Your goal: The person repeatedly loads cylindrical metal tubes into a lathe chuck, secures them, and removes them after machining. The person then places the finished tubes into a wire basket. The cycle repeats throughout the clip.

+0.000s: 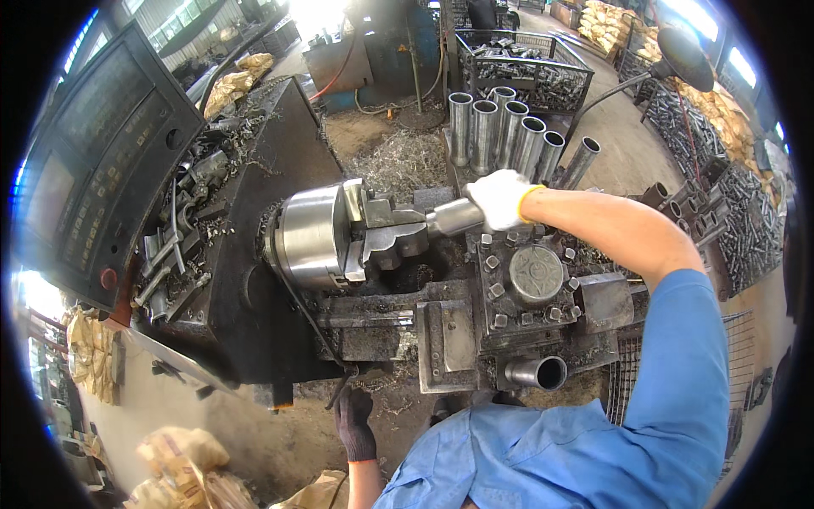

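My right hand (504, 200), in a white glove, is closed round a short metal tube (458, 216). The tube's left end sits at the stepped jaws of the lathe chuck (315, 236); whether the jaws grip it I cannot tell. Low in front of the machine, my left hand (356, 427) wears a dark glove. Its fingers are closed at the lower end of a dark metal lever (339, 388), beside a long thin rod that slants down from the chuck. Just below my right hand stands the square tool post (534, 276), ringed with bolts.
Several upright metal tubes (483, 136) stand behind the tool post. Another tube (538, 373) lies near my body on the carriage. A control panel (102, 170) rises at left beside scrap and shavings. A wire bin (526, 68) of parts and a lamp (682, 59) are farther back.
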Demonstrator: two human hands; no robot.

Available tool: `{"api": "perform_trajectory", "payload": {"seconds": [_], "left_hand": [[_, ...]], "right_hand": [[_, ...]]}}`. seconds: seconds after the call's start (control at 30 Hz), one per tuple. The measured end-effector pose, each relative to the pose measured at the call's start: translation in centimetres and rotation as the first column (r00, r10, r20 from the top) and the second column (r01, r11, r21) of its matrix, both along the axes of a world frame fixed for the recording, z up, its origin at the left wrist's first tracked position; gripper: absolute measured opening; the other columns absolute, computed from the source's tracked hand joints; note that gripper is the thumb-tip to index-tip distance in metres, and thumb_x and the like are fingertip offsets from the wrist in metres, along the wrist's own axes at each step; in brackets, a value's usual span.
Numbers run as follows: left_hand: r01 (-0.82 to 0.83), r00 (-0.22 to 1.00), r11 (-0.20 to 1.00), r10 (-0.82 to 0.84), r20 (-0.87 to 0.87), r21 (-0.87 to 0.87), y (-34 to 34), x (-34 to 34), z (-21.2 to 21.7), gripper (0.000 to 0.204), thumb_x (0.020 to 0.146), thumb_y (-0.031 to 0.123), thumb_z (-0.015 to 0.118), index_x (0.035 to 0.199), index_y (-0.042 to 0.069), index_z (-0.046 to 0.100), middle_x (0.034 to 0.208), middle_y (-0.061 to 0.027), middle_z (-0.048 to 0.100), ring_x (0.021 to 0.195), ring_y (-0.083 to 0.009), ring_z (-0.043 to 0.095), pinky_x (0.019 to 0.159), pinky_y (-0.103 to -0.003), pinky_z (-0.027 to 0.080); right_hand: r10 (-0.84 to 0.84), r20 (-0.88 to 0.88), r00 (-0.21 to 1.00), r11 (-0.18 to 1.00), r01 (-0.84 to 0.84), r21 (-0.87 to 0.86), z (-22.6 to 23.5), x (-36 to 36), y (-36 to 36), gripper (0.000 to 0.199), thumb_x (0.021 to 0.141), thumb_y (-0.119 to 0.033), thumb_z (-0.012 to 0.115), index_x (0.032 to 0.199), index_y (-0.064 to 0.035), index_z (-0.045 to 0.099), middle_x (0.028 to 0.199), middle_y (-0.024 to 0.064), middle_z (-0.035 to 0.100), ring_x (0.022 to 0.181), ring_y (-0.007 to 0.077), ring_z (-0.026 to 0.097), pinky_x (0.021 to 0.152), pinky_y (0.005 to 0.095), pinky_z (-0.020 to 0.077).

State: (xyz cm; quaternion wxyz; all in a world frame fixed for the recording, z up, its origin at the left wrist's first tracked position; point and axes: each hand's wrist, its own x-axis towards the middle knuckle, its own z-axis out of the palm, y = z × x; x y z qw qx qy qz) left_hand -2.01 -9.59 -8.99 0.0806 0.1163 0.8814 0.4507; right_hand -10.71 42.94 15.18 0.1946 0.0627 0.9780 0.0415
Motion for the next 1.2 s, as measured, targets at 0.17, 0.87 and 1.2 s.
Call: {"api": "perform_trajectory", "payload": {"seconds": [0.17, 0.87, 1.2], "left_hand": [[-0.464, 0.875, 0.643, 0.228, 0.427, 0.609, -1.8, 2.6, -1.6, 0.036, 0.103, 0.023, 0.066, 0.133, 0.005, 0.06, 0.113, -0.012, 0.071, 0.097, -0.0235, 0.072, 0.083, -0.037, 0.059], [-0.651, 0.747, 0.542, 0.338, 0.572, 0.531, -16.7, -7.5, -1.9, 0.039, 0.104, 0.052, 0.055, 0.082, 0.02, 0.052, 0.063, 0.005, 0.049, 0.055, -0.0176, 0.049, 0.056, -0.038, 0.044], [-0.783, 0.622, 0.555, 0.679, 0.39, 0.281, -14.0, -5.8, 3.0, 0.04, 0.105, 0.045, 0.059, 0.115, 0.006, 0.066, 0.085, -0.0095, 0.065, 0.068, -0.0215, 0.058, 0.074, -0.045, 0.051]], "right_hand": [[0.062, 0.03, 0.998, 0.95, -0.05, -0.309, -4.2, -3.4, -0.1, 0.065, 0.064, -0.043, 0.086, 0.112, 0.0001, 0.074, 0.105, 0.0231, 0.076, 0.098, 0.0379, 0.074, 0.087, 0.0465, 0.0572], [-0.019, -0.134, 0.991, 0.86, -0.052, -0.507, -2.2, -4.6, -3.9, 0.093, 0.072, -0.036, 0.081, 0.151, 0.0029, 0.05, 0.141, 0.0266, 0.064, 0.129, 0.0376, 0.064, 0.11, 0.0421, 0.0498], [-0.567, -0.658, 0.495, 0.775, 0.05, -0.63, 5.9, 18.6, -5.3, 0.048, 0.086, -0.005, 0.074, 0.133, -0.0007, 0.069, 0.118, 0.0137, 0.078, 0.11, 0.0192, 0.074, 0.098, 0.0327, 0.0572]]}}
